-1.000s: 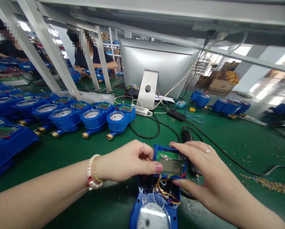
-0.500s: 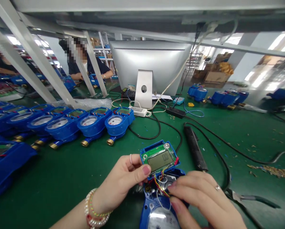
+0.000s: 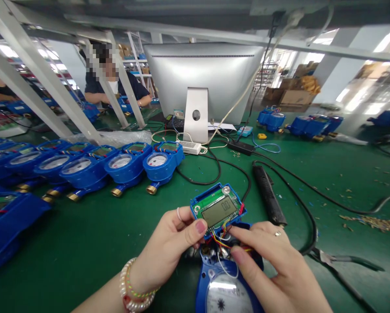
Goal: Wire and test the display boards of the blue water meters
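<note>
My left hand [image 3: 168,245] is closed on the edge of a display module [image 3: 220,212], a blue frame with a green circuit board and an LCD that appears to read 0.0. Below it lies a blue water meter [image 3: 229,293] with a round clear dial and an open compartment. Thin red, yellow and white wires [image 3: 218,240] run between the module and that compartment. Over the compartment, my right hand [image 3: 276,263] has thumb and index finger bent together at the wires. Its fingertips partly hide the compartment's inside.
Several blue water meters [image 3: 162,163] stand in rows at left. A black-handled tool [image 3: 268,198] and pliers [image 3: 348,259] lie at right, among cables and loose scraps [image 3: 377,224]. A monitor [image 3: 198,78] stands ahead. Behind the metal struts sits a person [image 3: 111,84].
My right hand's index finger has moved up toward the module's lower edge, and its fingers have shifted over the wires. My left hand keeps its hold on the module. The view has tilted slightly.
</note>
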{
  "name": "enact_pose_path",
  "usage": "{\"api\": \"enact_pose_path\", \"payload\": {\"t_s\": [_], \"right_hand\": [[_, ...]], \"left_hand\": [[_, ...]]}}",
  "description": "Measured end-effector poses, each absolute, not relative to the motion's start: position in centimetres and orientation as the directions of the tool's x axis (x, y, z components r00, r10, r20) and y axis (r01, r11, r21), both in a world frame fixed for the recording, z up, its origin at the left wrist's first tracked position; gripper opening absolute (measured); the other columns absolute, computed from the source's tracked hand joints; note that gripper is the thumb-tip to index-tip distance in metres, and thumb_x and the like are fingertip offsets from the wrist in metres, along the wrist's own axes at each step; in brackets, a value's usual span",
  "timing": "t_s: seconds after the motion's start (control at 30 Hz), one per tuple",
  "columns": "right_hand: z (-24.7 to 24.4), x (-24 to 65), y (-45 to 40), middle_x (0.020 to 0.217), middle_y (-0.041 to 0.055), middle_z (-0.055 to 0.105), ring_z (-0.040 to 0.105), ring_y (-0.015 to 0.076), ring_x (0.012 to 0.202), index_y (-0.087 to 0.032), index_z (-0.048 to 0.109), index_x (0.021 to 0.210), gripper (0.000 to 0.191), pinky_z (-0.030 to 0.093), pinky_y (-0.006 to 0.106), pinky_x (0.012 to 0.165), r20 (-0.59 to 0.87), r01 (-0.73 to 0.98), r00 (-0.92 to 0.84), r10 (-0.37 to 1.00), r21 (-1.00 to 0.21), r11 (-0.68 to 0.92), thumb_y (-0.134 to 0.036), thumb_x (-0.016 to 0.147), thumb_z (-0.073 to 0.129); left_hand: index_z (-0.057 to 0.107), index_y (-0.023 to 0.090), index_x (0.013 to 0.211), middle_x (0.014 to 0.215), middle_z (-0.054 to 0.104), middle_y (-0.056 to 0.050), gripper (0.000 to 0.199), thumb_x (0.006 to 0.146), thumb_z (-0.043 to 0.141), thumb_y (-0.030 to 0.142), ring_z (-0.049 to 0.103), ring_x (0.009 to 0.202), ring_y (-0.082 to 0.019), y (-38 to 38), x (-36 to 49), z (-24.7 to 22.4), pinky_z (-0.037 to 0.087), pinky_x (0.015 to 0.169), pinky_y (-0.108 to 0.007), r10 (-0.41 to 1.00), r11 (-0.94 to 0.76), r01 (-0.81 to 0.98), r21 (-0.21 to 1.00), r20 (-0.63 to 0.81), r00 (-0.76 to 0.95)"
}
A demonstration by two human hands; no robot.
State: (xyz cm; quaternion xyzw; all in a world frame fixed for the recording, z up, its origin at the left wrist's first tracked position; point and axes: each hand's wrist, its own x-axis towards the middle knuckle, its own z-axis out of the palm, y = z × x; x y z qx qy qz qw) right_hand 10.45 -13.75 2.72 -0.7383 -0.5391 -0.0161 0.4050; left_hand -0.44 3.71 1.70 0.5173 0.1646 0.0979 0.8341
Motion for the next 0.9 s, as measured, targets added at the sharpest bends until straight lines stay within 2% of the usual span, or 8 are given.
{"api": "enact_pose_path", "payload": {"t_s": [0.13, 0.23, 0.37, 0.53, 0.7, 0.83, 0.9], "right_hand": [[3.3, 10.5, -13.6, 0.08, -0.0052, 0.06, 0.053, 0.015, 0.08, -0.025, 0.059, 0.089, 0.011, 0.038, 0.031, 0.075, 0.361, 0.738, 0.405, 0.84, -0.671, -0.067, -0.014, 0.089, 0.058], [3.5, 10.3, -13.6, 0.088, -0.0042, 0.06, 0.053, 0.0151, 0.087, -0.024, 0.058, 0.09, 0.013, 0.037, 0.032, 0.081, 0.383, 0.727, 0.372, 0.845, -0.687, -0.009, -0.011, 0.087, 0.059], [3.6, 10.0, -13.4, 0.093, -0.0034, 0.058, 0.051, 0.016, 0.091, -0.025, 0.059, 0.092, 0.014, 0.036, 0.032, 0.084, 0.365, 0.747, 0.349, 0.863, -0.665, -0.021, -0.014, 0.084, 0.064], [3.2, 10.0, -13.3, 0.082, -0.0018, 0.056, 0.049, 0.0172, 0.081, -0.02, 0.049, 0.079, 0.013, 0.037, 0.032, 0.073, 0.377, 0.752, 0.426, 0.823, -0.653, -0.091, -0.011, 0.084, 0.058], [2.4, 10.7, -13.4, 0.096, -0.0023, 0.062, 0.052, 0.0183, 0.097, -0.022, 0.052, 0.081, 0.014, 0.039, 0.033, 0.081, 0.444, 0.736, 0.493, 0.749, -0.671, -0.087, -0.009, 0.085, 0.057], [2.5, 11.5, -13.1, 0.085, -0.0034, 0.062, 0.057, 0.0153, 0.082, -0.022, 0.053, 0.081, 0.013, 0.043, 0.03, 0.072, 0.358, 0.586, 0.513, 0.78, -0.81, -0.014, -0.011, 0.087, 0.057], [2.6, 12.2, -12.8, 0.082, -0.0029, 0.061, 0.056, 0.0149, 0.077, -0.021, 0.053, 0.081, 0.012, 0.043, 0.029, 0.069, 0.343, 0.611, 0.466, 0.816, -0.791, -0.017, -0.013, 0.088, 0.057]], "left_hand": [[0.07, 0.017, 0.081, 0.068, 0.061, 0.003, 0.019, 0.079, 0.073, 0.035, 0.043, 0.056, -0.004, 3.7, -0.4, 1.6, 0.037, 0.054, -0.013, 0.353, 0.445, -0.032, 0.895, -0.142, 0.925], [0.068, 0.018, 0.076, 0.067, 0.062, 0.004, 0.017, 0.078, 0.074, 0.034, 0.044, 0.056, -0.004, 3.6, -0.4, 1.7, 0.038, 0.054, -0.012, 0.369, 0.443, -0.048, 0.895, -0.133, 0.92], [0.067, 0.017, 0.075, 0.067, 0.062, 0.004, 0.018, 0.077, 0.075, 0.034, 0.044, 0.056, -0.004, 3.6, -0.4, 1.8, 0.039, 0.054, -0.012, 0.381, 0.437, -0.05, 0.898, -0.134, 0.915], [0.069, 0.017, 0.079, 0.067, 0.062, 0.003, 0.019, 0.077, 0.075, 0.035, 0.045, 0.056, -0.004, 3.7, -0.4, 1.8, 0.039, 0.054, -0.013, 0.38, 0.418, -0.045, 0.907, -0.13, 0.916], [0.068, 0.017, 0.076, 0.067, 0.062, 0.003, 0.021, 0.077, 0.074, 0.037, 0.044, 0.055, -0.004, 3.7, -0.4, 1.7, 0.039, 0.052, -0.013, 0.375, 0.403, -0.043, 0.914, -0.122, 0.919], [0.07, 0.018, 0.081, 0.069, 0.062, 0.002, 0.02, 0.078, 0.074, 0.037, 0.045, 0.055, -0.004, 3.8, -0.4, 1.7, 0.038, 0.052, -0.012, 0.388, 0.39, -0.048, 0.919, -0.117, 0.914], [0.071, 0.017, 0.081, 0.068, 0.061, 0.002, 0.021, 0.077, 0.074, 0.038, 0.045, 0.055, -0.004, 3.9, -0.4, 1.7, 0.037, 0.052, -0.012, 0.387, 0.392, -0.05, 0.919, -0.116, 0.915]]}}
